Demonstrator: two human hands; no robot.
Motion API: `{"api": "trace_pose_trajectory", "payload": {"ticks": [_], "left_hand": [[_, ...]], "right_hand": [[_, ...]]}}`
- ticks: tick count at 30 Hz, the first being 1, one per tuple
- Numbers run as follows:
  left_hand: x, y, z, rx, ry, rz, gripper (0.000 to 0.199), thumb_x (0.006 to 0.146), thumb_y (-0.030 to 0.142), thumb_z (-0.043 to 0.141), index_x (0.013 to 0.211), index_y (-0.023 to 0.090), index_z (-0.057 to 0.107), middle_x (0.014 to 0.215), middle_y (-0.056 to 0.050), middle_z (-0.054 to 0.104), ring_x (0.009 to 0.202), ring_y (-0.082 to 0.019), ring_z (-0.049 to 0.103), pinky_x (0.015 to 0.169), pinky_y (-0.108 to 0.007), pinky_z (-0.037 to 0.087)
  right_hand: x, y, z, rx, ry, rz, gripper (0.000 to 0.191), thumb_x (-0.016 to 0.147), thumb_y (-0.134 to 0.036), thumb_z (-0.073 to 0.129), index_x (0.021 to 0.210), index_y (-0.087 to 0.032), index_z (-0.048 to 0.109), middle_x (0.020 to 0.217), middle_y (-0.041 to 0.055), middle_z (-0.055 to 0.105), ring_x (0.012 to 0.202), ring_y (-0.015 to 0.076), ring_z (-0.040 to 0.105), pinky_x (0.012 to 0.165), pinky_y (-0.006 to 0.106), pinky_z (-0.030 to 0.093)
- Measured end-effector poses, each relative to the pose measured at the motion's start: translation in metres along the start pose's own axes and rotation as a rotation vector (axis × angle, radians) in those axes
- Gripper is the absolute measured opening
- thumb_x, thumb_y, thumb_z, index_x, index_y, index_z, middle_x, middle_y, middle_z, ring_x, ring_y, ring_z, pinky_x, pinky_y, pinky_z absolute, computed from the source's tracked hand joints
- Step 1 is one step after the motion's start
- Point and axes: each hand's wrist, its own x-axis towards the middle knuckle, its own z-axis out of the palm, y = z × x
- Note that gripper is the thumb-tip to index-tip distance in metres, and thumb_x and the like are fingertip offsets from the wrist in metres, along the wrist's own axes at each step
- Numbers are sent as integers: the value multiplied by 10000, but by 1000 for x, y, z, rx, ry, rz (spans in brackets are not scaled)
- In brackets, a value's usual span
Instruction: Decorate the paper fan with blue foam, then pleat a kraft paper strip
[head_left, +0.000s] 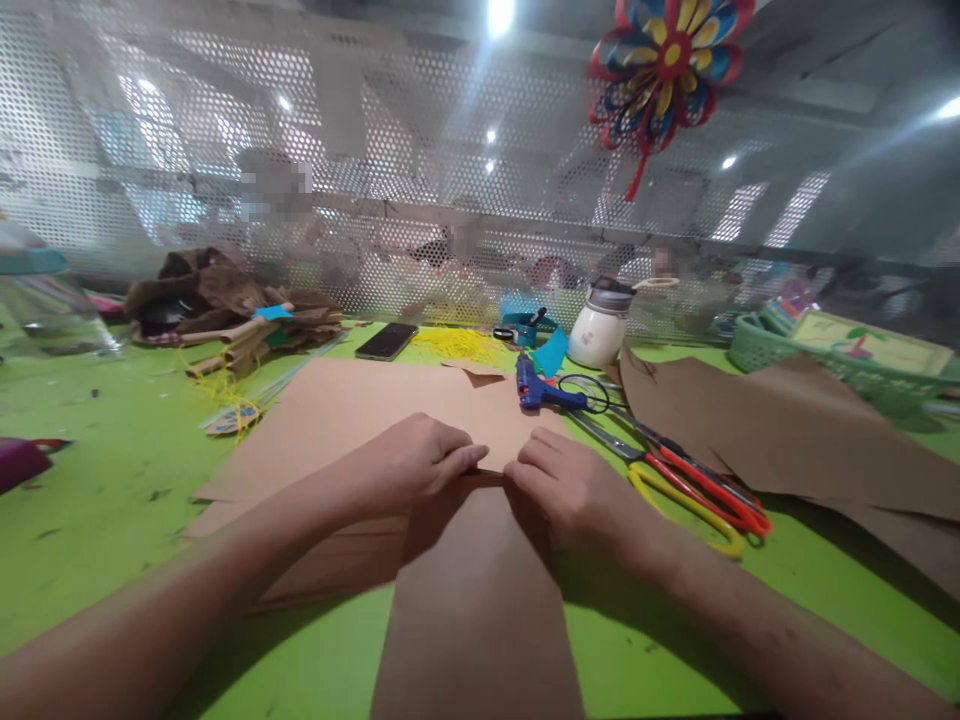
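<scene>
A strip of brown kraft paper (480, 610) runs from the near table edge up to my two hands. My left hand (424, 455) pinches its far edge, thumb and fingers pressed together. On the other side of that edge, my right hand (566, 485) grips the paper with curled fingers. Beneath and beyond my hands lie larger sheets of brown paper (322, 420), stacked flat. A blue glue gun (534, 388) rests just past my right hand. Beside that hand are yellow-handled scissors (686, 510) and red-handled scissors (712, 490).
More brown paper (757, 430) covers the right side. Behind stand a white jar (598, 330), a phone (387, 341), yellow shreds (459, 344) and a green basket (780, 358). Rolled paper pieces (247, 340) lie back left. A perforated metal screen (420, 180) closes off the far side.
</scene>
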Motion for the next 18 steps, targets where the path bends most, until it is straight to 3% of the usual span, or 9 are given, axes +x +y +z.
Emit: {"api": "trace_pose_trajectory", "payload": {"ticks": [4, 7, 10, 15, 18], "left_hand": [[-6, 2, -6, -268, -115, 14, 458, 876, 527, 368, 597, 171, 436, 587, 30, 409, 570, -115, 332, 520, -233, 275], [-9, 0, -7, -507, -187, 20, 456, 857, 569, 397, 649, 168, 468, 635, 33, 420, 616, -120, 346, 561, -228, 306], [-9, -1, -3, -687, -254, -36, 465, 829, 604, 442, 720, 157, 510, 670, 28, 453, 624, -118, 363, 568, -225, 314], [-5, -1, 4, -616, -206, -69, 492, 817, 627, 444, 738, 147, 517, 620, 46, 402, 567, -101, 326, 502, -216, 248], [-4, 1, 7, -476, -156, -7, 447, 866, 557, 409, 734, 148, 528, 630, 42, 427, 587, -108, 365, 524, -221, 276]], "right_hand": [[2, -6, -5, -40, 118, -16, 222, 903, -101, 397, 872, -120, 616, 737, 84, 521, 708, 204, 392, 638, 354, 354], [0, -8, -8, -23, 164, 6, 229, 900, -107, 420, 1035, -94, 605, 798, 105, 563, 754, 218, 429, 683, 376, 386], [-2, -7, -8, 42, 185, 63, 237, 897, -117, 437, 1064, -116, 605, 839, 113, 588, 798, 228, 460, 735, 404, 408], [0, 2, -12, 441, 223, 233, 262, 840, -164, 554, 1098, -170, 601, 997, 104, 594, 917, 219, 517, 811, 386, 450], [1, 10, -13, 749, 127, 450, 308, 834, -233, 570, 1134, -168, 598, 1016, 87, 621, 905, 192, 569, 797, 335, 477]]}}
